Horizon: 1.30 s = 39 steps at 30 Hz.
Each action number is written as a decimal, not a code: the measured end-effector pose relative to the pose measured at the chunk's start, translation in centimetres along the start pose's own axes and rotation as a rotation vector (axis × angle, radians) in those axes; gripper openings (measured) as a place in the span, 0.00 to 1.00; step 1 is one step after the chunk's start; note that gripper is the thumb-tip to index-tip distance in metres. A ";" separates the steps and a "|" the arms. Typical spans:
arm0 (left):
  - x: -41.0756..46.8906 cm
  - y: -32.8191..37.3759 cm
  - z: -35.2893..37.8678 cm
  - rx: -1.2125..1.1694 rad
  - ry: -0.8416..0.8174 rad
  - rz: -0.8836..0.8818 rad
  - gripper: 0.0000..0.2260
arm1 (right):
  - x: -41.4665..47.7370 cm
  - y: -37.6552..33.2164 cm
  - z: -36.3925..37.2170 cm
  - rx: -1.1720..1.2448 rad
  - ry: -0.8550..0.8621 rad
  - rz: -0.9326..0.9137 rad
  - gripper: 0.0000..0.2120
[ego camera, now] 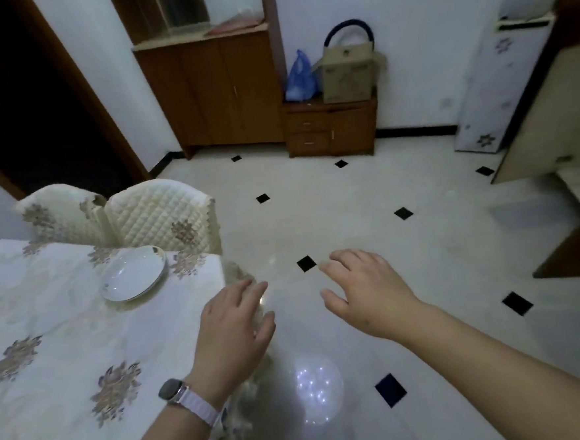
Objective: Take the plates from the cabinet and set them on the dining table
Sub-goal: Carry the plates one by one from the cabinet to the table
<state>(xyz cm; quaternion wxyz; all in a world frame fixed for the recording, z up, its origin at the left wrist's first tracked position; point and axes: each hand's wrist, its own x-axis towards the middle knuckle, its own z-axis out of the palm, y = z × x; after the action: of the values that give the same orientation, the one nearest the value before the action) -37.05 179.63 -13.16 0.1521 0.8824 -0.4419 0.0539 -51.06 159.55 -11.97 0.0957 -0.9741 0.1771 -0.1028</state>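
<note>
One white plate (134, 274) lies flat on the dining table (49, 333), near its far right corner, on a cream floral cloth. My left hand (235, 323), with a watch on the wrist, hovers over the table's right edge, fingers spread and empty. Out over the tiled floor to the right of the table, my right hand (367, 291) is spread, palm down, holding nothing. A brown wooden cabinet (218, 91) with shut doors stands against the far wall. An open cabinet door (549, 112) shows at the right edge.
Two chairs (158, 218) with quilted cream covers are pushed in at the table's far side. A low drawer unit (332, 127) carries a cardboard box (348, 73) and a blue bag (301, 78). A white patterned panel (498, 81) leans on the far wall. A dark doorway is at left.
</note>
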 end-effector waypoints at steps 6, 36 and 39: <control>4.9 5.7 2.5 -0.025 -0.035 0.154 0.23 | -1.9 7.0 -2.2 -0.008 -0.001 0.152 0.28; 48.1 8.9 17.8 -0.273 -0.159 0.557 0.22 | 22.5 28.4 -2.5 -0.139 -0.045 0.682 0.24; 51.1 10.4 18.4 -0.300 -0.166 0.612 0.21 | 23.7 30.0 -3.4 -0.148 -0.024 0.741 0.24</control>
<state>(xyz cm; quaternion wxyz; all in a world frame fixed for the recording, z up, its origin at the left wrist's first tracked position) -15.22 128.91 -16.56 0.2204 0.6781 -0.7000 -0.0402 -39.94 122.83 -11.48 0.0576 -0.8494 0.5233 -0.0368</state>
